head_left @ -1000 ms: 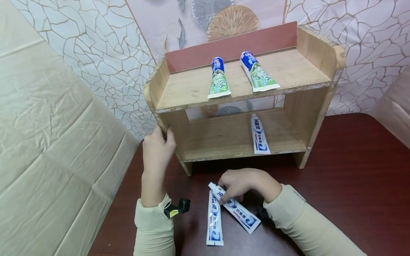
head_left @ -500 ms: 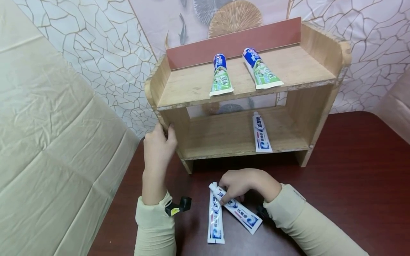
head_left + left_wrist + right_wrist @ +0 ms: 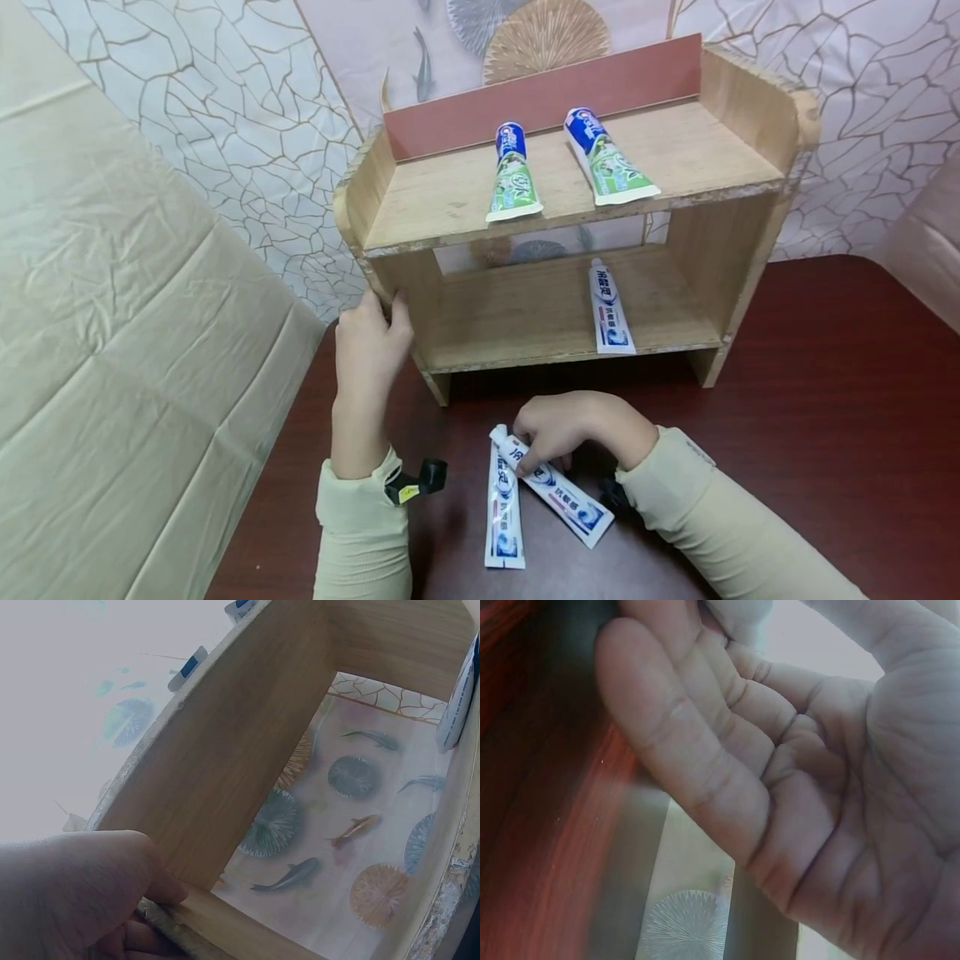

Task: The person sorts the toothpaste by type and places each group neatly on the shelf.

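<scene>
My left hand (image 3: 371,342) grips the left side panel of a small wooden shelf (image 3: 525,321), thumb on the inner face. The left wrist view shows that thumb (image 3: 161,889) over the panel's edge. Down on the table, my right hand (image 3: 581,425) pinches a white and blue toothpaste tube (image 3: 573,507) near its cap end. This tube slants across the top of a second white toothpaste tube (image 3: 504,521). In the right wrist view the palm and curled fingers (image 3: 690,757) fill most of the picture and a pale rounded end (image 3: 742,615) shows past them.
Two green and blue toothpaste tubes (image 3: 513,175) lie on the upper shelf board. One more white tube (image 3: 611,308) lies on the lower board. The shelf stands on a dark red table (image 3: 817,375) against a patterned wall; a beige cloth (image 3: 150,358) hangs at left.
The head view has shifted slightly, so the shelf sits a little higher in it. Both hands keep their holds, and the tubes stay where they were.
</scene>
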The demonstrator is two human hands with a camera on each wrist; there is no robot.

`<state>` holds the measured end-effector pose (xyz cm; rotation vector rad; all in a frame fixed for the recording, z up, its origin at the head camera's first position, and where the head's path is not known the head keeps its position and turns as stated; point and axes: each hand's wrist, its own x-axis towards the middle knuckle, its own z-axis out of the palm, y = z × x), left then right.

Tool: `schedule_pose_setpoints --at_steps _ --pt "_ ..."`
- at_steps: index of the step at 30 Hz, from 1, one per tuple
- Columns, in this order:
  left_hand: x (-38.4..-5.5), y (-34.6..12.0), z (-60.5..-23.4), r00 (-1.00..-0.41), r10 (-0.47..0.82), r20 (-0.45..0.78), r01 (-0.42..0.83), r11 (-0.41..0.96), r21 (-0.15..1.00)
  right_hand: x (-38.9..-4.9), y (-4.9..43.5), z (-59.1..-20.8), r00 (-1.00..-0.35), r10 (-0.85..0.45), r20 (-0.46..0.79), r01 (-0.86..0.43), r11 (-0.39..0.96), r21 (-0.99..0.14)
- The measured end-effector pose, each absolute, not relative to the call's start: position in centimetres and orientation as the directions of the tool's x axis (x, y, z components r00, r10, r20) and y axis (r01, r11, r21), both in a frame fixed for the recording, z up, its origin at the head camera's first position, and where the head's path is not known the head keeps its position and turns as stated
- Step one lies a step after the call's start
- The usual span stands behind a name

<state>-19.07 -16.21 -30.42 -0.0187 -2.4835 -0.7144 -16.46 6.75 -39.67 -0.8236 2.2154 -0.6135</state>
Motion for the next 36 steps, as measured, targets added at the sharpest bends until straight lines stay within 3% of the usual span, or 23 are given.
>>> schedule_pose_setpoints --at_steps 10,26,36 --pt "-19.0 -16.4 -30.7 -0.864 -0.132 0.487 0.146 0.858 0.492 -16.7 7.1 -39.5 -0.548 -0.747 -0.377 -0.328 0.606 -0.724" --pt "-19.1 -16.3 -30.5 -0.848 -0.143 0.510 0.146 0.863 0.484 -17.6 8.1 -37.8 -0.581 -0.766 -0.273 -0.355 0.541 -0.762" --pt "-19.1 -16.3 -30.5 -0.845 -0.142 0.516 0.150 0.864 0.482 -19.2 8.9 -34.4 -0.616 -0.769 -0.172 -0.445 0.520 -0.729"
